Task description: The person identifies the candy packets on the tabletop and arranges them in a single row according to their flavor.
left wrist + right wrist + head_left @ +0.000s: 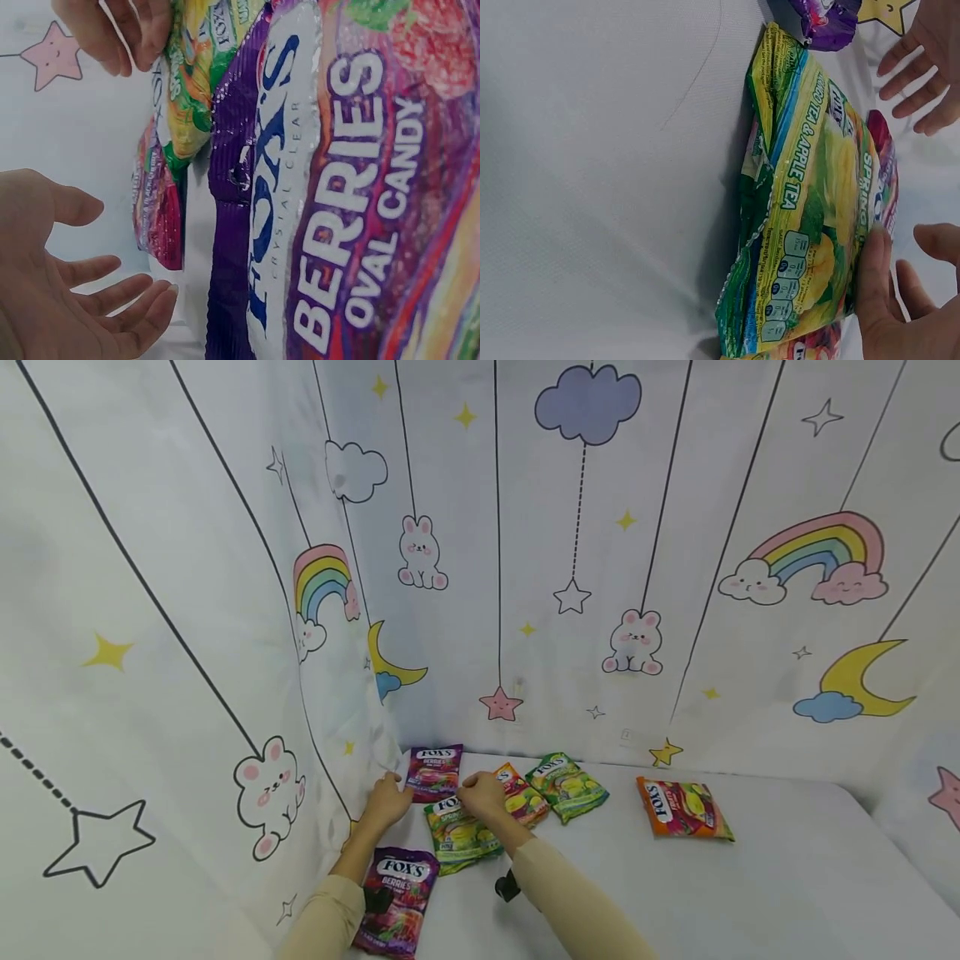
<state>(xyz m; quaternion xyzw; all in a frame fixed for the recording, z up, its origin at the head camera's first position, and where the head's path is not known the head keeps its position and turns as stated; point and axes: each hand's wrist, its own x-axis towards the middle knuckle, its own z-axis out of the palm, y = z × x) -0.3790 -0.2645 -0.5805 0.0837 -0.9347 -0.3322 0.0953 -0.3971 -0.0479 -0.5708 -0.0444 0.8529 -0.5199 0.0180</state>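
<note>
My left hand (390, 799) is just left of a purple Fox's Berries candy bag (437, 768) near the back wall. In the left wrist view its fingers are spread and loosely bent, with nothing between them. My right hand (483, 795) is over the top end of a green Fox's Spring Tea candy bag (457, 843). The right wrist view has a finger (874, 270) against that bag's upper edge, not curled round it. An orange Fox's bag (525, 802) lies partly hidden beside the right hand. Another purple Berries bag (405, 889) lies in front, below the left forearm.
A second green candy bag (567, 787) lies at the back, right of the hands. Farther right on the white surface (787, 877) is another orange Fox's bag (686, 810). White cloth walls (465, 635) printed with rabbits, stars and rainbows rise behind and at the left.
</note>
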